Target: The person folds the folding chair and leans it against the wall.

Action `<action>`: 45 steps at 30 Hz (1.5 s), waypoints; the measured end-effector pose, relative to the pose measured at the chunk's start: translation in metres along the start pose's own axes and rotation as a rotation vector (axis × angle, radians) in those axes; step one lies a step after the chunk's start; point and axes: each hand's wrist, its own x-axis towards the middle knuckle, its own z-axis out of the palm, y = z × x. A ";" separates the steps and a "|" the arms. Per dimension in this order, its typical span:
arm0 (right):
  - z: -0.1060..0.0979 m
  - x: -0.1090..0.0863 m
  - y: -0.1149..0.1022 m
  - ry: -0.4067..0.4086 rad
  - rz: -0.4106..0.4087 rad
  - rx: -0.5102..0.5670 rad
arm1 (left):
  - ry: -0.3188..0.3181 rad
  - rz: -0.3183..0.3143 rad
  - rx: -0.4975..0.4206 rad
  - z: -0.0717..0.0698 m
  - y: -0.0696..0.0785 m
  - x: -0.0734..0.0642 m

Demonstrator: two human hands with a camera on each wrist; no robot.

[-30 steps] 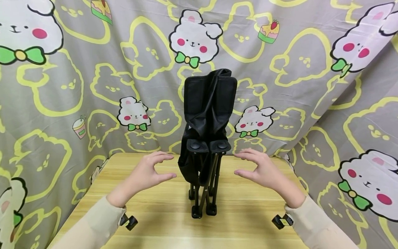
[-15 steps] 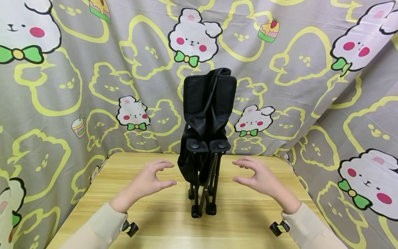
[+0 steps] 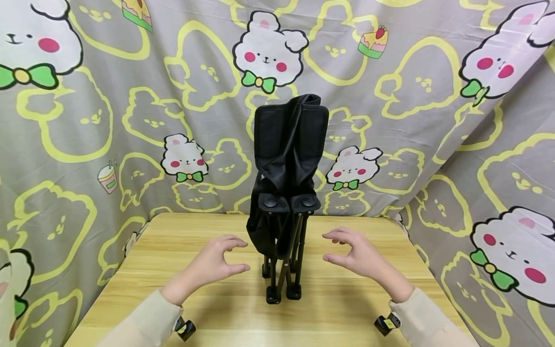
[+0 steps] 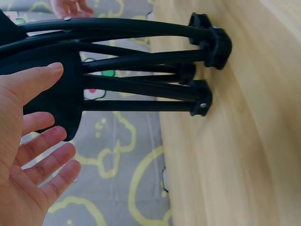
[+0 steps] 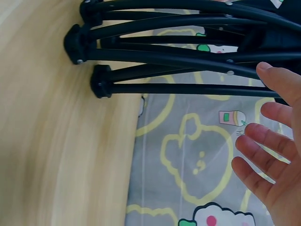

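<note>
A folded black camping chair point(image 3: 291, 144) stands upright on its feet in the middle of the table, its fabric bunched at the top and its thin legs drawn close together. My left hand point(image 3: 214, 262) is held to the left of the chair, fingers and thumb spread apart with nothing between them. On the other side, my right hand point(image 3: 355, 253) mirrors it, thumb and fingers apart and a gap between it and the frame. In the left wrist view the chair legs point(image 4: 146, 106) end in chunky plastic feet on the wood. The right wrist view shows the crossed tubes point(image 5: 178, 56) and rivets.
The wooden table point(image 3: 208, 318) has its far edge against a grey curtain point(image 3: 208, 120) printed with yellow outlines and white rabbits. The curtain also hangs at both sides. Small black wrist cameras point(image 3: 185, 328) jut inward under both sleeves.
Both hands have sunk lower alongside the chair, from near its armrest ends down toward its legs, and come slightly closer to me. The chair stands where it was.
</note>
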 end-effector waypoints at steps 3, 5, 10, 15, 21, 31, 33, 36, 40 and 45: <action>0.004 -0.002 0.002 -0.015 0.007 0.004 | -0.033 -0.016 0.002 0.005 -0.001 -0.001; 0.006 -0.004 0.004 -0.023 0.006 0.008 | -0.056 -0.025 -0.001 0.009 -0.002 -0.002; 0.012 -0.007 0.008 -0.045 0.025 0.009 | -0.091 -0.033 -0.008 0.019 -0.006 -0.005; 0.018 -0.010 0.010 -0.081 0.046 0.010 | -0.122 -0.016 -0.003 0.028 -0.008 -0.006; 0.025 -0.014 0.013 -0.135 0.055 -0.004 | -0.190 -0.044 -0.012 0.037 -0.007 -0.007; 0.038 -0.018 0.013 -0.216 0.062 -0.006 | -0.277 -0.031 -0.017 0.057 -0.013 -0.008; 0.041 -0.019 0.013 -0.224 0.062 -0.002 | -0.289 -0.032 -0.017 0.059 -0.013 -0.009; 0.045 -0.021 0.012 -0.239 0.071 0.007 | -0.305 -0.034 -0.014 0.064 -0.013 -0.010; 0.052 -0.024 0.012 -0.258 0.086 0.012 | -0.322 -0.028 0.003 0.069 -0.012 -0.011; 0.060 -0.027 0.011 -0.284 0.077 0.012 | -0.343 -0.014 0.020 0.077 -0.012 -0.013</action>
